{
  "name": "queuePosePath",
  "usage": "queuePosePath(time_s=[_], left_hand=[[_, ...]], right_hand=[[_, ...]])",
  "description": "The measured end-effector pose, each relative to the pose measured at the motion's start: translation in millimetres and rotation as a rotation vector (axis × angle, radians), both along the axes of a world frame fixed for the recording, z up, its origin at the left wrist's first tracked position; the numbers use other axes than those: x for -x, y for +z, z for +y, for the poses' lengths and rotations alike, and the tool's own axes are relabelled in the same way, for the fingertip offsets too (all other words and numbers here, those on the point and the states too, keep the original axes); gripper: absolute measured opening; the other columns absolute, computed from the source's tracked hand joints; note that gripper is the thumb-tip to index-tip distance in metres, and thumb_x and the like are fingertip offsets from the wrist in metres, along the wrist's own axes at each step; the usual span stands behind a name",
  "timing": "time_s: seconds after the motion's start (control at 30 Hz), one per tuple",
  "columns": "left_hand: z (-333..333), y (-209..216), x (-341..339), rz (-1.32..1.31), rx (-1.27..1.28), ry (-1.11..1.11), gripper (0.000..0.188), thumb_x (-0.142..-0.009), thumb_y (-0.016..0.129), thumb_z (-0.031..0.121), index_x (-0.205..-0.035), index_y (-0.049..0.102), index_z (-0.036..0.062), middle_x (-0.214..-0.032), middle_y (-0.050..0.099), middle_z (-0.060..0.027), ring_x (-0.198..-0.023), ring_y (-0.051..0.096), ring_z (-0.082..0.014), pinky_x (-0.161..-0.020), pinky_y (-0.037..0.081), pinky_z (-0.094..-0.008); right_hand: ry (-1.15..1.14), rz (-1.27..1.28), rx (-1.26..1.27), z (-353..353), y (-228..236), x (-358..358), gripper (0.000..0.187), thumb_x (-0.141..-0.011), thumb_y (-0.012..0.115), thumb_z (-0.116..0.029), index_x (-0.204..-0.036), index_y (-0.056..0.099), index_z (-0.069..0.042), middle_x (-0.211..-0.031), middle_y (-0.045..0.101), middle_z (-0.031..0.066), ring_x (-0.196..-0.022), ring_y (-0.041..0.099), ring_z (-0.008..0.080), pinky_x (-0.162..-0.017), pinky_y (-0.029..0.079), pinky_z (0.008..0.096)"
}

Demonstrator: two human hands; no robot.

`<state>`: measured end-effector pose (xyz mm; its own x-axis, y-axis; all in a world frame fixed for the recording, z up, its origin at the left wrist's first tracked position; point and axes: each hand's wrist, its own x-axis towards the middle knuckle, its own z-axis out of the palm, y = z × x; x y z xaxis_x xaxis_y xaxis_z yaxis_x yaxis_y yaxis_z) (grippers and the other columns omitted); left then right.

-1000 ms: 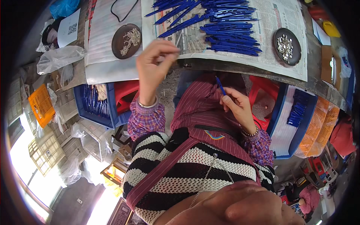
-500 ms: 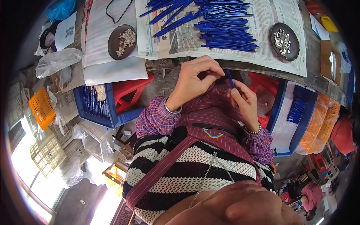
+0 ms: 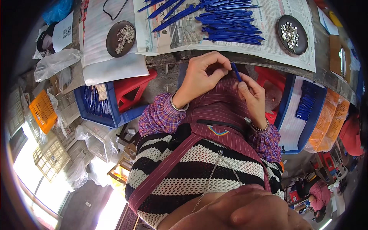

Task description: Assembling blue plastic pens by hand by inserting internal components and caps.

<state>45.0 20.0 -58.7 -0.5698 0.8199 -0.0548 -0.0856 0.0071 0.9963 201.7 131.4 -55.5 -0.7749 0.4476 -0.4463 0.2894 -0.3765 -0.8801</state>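
My right hand point(image 3: 253, 97) grips a slim dark-blue strip point(image 3: 236, 72) between thumb and fingers, its free end pointing up toward the table edge. Close beside that end, the thumb and forefinger of my left hand point(image 3: 205, 76) are pinched together. Whatever they hold, if anything, is too small to make out. Both hands are above my lap, just in front of the table. Beyond them, a pile of similar blue pieces point(image 3: 230, 27) lies on newspaper point(image 3: 174, 40). A dark dish of small silver pin-like parts point(image 3: 125, 38) sits at left; another of round silver pieces point(image 3: 290, 35) sits at right.
Blue bins with blue pieces stand at left point(image 3: 115, 100) and right point(image 3: 320, 115), near red stools point(image 3: 132, 90). A black loop point(image 3: 111, 15) lies on the table's left part. Orange crates point(image 3: 332, 122) are at far right. Another person point(image 3: 320, 195) is in the lower right background.
The view has shifted slightly. Both hands and the blue strip are a little nearer the table edge, and my left fingertips are still beside the strip's end.
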Motion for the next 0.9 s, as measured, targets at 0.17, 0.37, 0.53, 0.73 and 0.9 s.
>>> queuePosePath(time_s=[0.17,0.37,0.53,0.73,0.9], left_hand=[[3.2,-1.7,-5.2,-0.082,-0.032,0.059,0.010,-0.074,0.058,-0.007,-0.082,0.059,-0.0001,-0.077,0.061,-0.0033,-0.070,0.059,-0.0077,-0.062,0.047,-0.0207],[-0.4,-3.4,-4.7,-0.171,0.023,-0.030,0.014,-0.077,0.056,-0.010,-0.088,0.056,-0.0005,-0.089,0.056,-0.0039,-0.081,0.055,-0.0084,-0.073,0.046,-0.0210],[2.7,-5.0,-8.4,-0.173,-0.014,0.021,0.012,-0.075,0.057,-0.008,-0.085,0.056,-0.0001,-0.080,0.057,-0.0013,-0.073,0.055,-0.0055,-0.065,0.045,-0.0195],[3.8,-7.0,-10.2,-0.173,-0.027,0.037,0.012,-0.074,0.059,-0.007,-0.083,0.056,0.0002,-0.075,0.057,0.0006,-0.069,0.054,-0.0032,-0.060,0.044,-0.0186],[1.1,-4.0,-6.9,-0.187,0.049,-0.036,0.017,-0.075,0.059,-0.010,-0.087,0.054,0.0000,-0.085,0.055,-0.0014,-0.079,0.053,-0.0066,-0.071,0.045,-0.0198]], right_hand=[[0.009,0.007,-0.028,2.6,0.0,-1.2,0.027,-0.091,0.051,-0.012,-0.114,0.056,0.001,-0.082,0.061,0.0019,-0.064,0.047,0.0020,-0.052,0.036,0.0154],[-0.008,-0.001,-0.028,0.8,0.8,-1.0,0.025,-0.089,0.053,-0.009,-0.111,0.057,0.002,-0.084,0.061,0.0040,-0.067,0.051,0.0052,-0.059,0.041,0.0173],[-0.015,-0.015,-0.022,0.1,1.6,-0.8,0.025,-0.088,0.054,-0.009,-0.110,0.057,0.002,-0.085,0.061,0.0041,-0.068,0.051,0.0054,-0.059,0.041,0.0172],[0.004,0.005,-0.080,1.5,1.0,0.0,0.026,-0.088,0.054,-0.008,-0.112,0.058,0.001,-0.086,0.061,0.0038,-0.068,0.050,0.0050,-0.059,0.039,0.0169],[-0.001,0.031,-0.090,2.9,4.2,0.5,0.024,-0.088,0.053,-0.007,-0.110,0.059,0.001,-0.088,0.060,0.0047,-0.071,0.050,0.0063,-0.062,0.040,0.0181]])
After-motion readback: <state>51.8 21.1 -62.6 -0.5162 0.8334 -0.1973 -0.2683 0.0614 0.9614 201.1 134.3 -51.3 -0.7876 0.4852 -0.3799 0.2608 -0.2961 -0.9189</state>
